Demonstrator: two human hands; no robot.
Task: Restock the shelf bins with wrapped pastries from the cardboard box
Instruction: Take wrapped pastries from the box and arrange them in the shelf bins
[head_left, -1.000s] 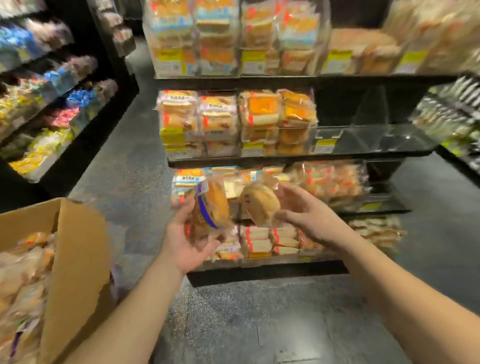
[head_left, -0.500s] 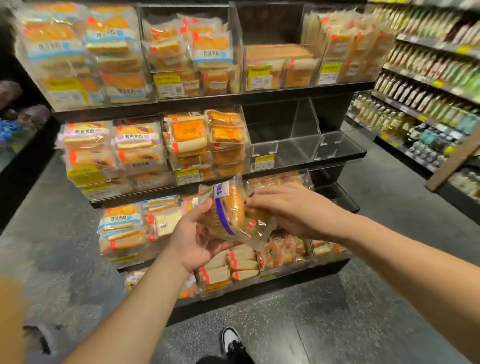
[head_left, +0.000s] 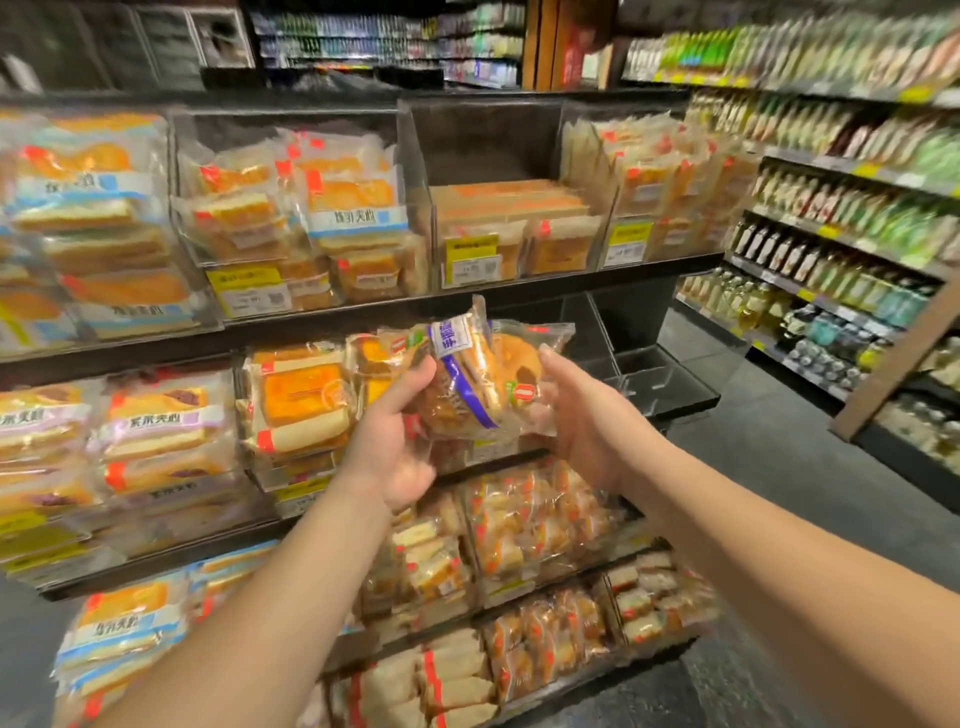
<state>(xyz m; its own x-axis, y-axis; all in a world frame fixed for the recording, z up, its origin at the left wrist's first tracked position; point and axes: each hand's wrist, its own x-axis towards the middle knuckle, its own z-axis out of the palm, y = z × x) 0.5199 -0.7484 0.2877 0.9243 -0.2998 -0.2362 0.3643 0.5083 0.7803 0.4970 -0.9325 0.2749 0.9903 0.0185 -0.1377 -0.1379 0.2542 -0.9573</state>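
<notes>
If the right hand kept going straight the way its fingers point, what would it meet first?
The right hand points up and forward, already against the wrapped pastries held by the left hand. Beyond them is probably the empty clear bin; depth is unclear.

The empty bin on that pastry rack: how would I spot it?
Find the black pastry rack ahead. On its second shelf from the top, look just right of the wrapped pastry held up in both hands. The clear empty bin there shows only dark shelf, while its neighbours are packed.

Tiered black shelf unit (head_left: 566, 291) carries clear bins (head_left: 306, 223) of wrapped pastries (head_left: 353, 208); clear bin at the middle tier's right end (head_left: 660, 379) bare.
</notes>
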